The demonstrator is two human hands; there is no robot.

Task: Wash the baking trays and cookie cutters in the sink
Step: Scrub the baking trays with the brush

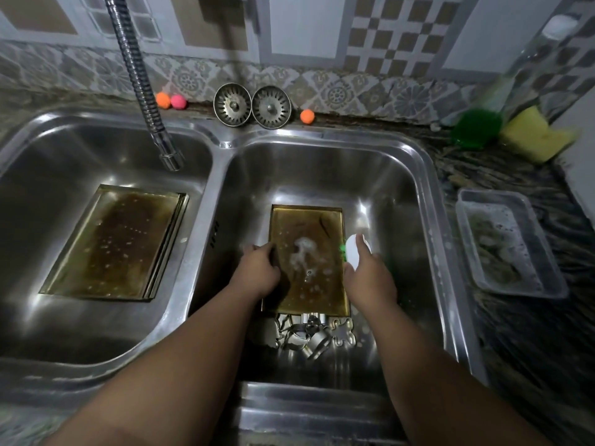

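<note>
- Tray (309, 226) w/ suds lies flat in R basin of sink (322, 136); L hand (260, 268) fingers curled over its L edge, gripping it.
- R hand (370, 278) fingers wrapped round white bottle (354, 252), held at tray's R edge.
- Cookie cutters (309, 333) piled in R basin, touching tray's near end.
- 2nd tray (119, 243) in L basin, near tap (170, 159).

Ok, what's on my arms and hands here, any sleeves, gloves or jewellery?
The left arm and right arm are bare as far as the picture shows, no sleeves. The left hand and right hand have no gloves. No watch, bracelet or ring shows, though parts of both hands are hidden.
</note>
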